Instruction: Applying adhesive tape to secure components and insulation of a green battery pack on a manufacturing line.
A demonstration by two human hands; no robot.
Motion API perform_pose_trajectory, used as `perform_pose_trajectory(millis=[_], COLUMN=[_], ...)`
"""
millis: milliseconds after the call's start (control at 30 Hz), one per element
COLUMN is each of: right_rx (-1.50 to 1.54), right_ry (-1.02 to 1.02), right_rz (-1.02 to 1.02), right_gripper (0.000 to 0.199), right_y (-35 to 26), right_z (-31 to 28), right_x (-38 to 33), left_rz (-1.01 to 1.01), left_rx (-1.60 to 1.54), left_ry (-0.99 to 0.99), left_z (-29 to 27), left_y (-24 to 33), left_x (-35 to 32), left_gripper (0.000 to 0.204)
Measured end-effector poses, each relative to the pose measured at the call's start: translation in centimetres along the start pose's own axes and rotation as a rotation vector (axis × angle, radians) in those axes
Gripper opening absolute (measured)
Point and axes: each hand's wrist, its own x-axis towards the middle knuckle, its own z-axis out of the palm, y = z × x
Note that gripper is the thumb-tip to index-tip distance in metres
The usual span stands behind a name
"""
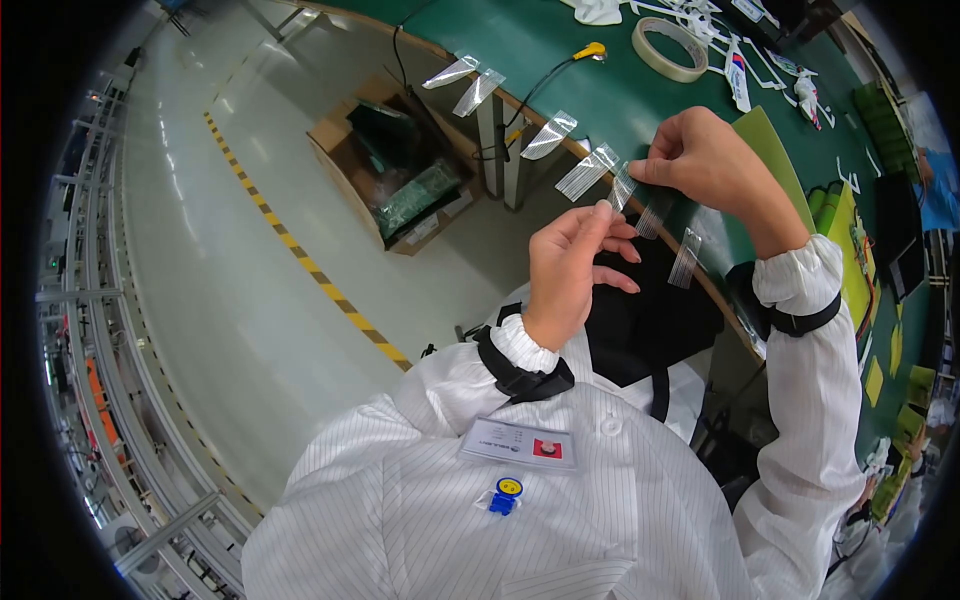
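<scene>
Between my two hands, at the edge of the green table, is a short strip of clear striped tape [622, 188]. My left hand [575, 258] pinches its lower end between thumb and index finger, the other fingers loosely curled. The upper end is pinched by my right hand [700, 165], which is over the tabletop. More strips hang along the table's edge: one strip [588, 172] is just left of the held piece, another strip [686, 258] hangs to the right, and several are farther left, including a strip [550, 135].
On the green table [560, 60] lie a roll of masking tape [670, 50], a yellow clip on a black cable [590, 50] and white scraps. A yellow-green sheet [775, 150] is beyond my right hand. An open cardboard box [335, 140] with green bags stands on the floor, left.
</scene>
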Motion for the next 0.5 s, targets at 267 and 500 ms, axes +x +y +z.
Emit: perform_pose_trajectory(millis=[267, 500], right_rx=[-0.006, -0.008], right_ry=[0.011, -0.008], right_rz=[0.01, 0.011], right_gripper=[0.033, 0.032], right_y=[-0.18, -0.06], right_z=[0.06, 0.07], right_x=[-0.1, 0.14], left_rz=[0.151, -0.022], left_rx=[0.068, -0.125], left_ry=[0.11, 0.079], left_z=[0.36, 0.18], left_y=[-0.11, 0.79], left_x=[-0.5, -0.68], left_gripper=[0.023, 0.025])
